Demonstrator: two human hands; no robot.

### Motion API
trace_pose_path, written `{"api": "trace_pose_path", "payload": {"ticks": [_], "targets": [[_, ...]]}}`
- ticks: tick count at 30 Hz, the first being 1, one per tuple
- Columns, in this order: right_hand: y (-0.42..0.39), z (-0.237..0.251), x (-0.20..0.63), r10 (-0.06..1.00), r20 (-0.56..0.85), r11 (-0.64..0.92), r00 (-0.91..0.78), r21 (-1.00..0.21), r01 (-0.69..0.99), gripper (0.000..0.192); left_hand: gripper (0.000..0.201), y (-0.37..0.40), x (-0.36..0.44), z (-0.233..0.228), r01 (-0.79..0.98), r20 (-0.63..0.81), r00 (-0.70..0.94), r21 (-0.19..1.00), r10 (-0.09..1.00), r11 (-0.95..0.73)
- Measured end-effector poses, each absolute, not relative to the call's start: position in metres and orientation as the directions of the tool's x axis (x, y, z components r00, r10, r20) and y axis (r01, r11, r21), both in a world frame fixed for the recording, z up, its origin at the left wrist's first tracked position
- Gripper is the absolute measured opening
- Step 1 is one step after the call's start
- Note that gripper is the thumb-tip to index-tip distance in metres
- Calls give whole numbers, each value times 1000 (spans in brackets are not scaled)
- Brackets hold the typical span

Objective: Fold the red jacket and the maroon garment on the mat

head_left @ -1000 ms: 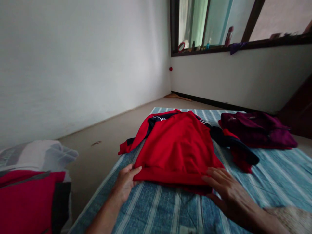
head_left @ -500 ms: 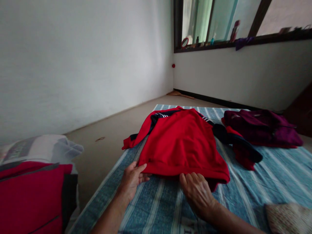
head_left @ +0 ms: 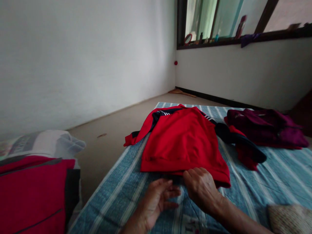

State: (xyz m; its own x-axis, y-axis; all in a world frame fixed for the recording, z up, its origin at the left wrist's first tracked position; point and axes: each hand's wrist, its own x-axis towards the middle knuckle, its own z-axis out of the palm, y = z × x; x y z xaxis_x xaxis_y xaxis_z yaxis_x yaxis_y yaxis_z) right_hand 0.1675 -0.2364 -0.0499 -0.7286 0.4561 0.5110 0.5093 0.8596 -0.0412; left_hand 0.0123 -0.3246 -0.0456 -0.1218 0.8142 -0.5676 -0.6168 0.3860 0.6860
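A red sweatshirt (head_left: pixel 180 139) with navy, white-striped shoulders lies spread out on the blue striped bed sheet (head_left: pixel 117 191). Its hem faces me, one sleeve stretched to the left and the other bent to the right. My right hand (head_left: pixel 202 188) is closed on the middle of the hem, its fingertips hidden by the knuckles and cloth. Just below the hem, my left hand (head_left: pixel 159 201) hovers with fingers apart, holding nothing and close to the right hand.
Folded purple clothing (head_left: pixel 263 128) lies at the right of the sheet. A beige knitted item (head_left: pixel 290 217) sits at the lower right. At the left are a pink garment (head_left: pixel 34 191) and a whitish plastic bag (head_left: pixel 51 143). A window sill (head_left: pixel 219 44) holds small bottles.
My left hand has let go of the hem's left corner and moved right and toward me. My right hand keeps its hold on the hem. The view has shifted slightly.
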Motion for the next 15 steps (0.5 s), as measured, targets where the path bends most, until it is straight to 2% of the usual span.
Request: {"api": "trace_pose_path", "payload": {"ticks": [4, 11, 13, 15], "targets": [[-245, -53, 165, 414, 555, 880, -721, -40, 474, 16, 24, -310, 35, -44, -657, -515, -8, 649, 857, 384], [-262, -65, 161, 323, 650, 913, -688, -22, 408, 18, 31, -312, 46, -66, -652, -538, -226, 703, 812, 284], [-270, -74, 158, 288, 647, 925, -706, 4, 381, 21, 32, -322, 36, -80, -576, -537, -257, 752, 803, 319], [-277, -85, 156, 274, 620, 929, -735, 28, 370, 24, 28, -330, 24, -93, -491, -545, -219, 778, 809, 392]]}}
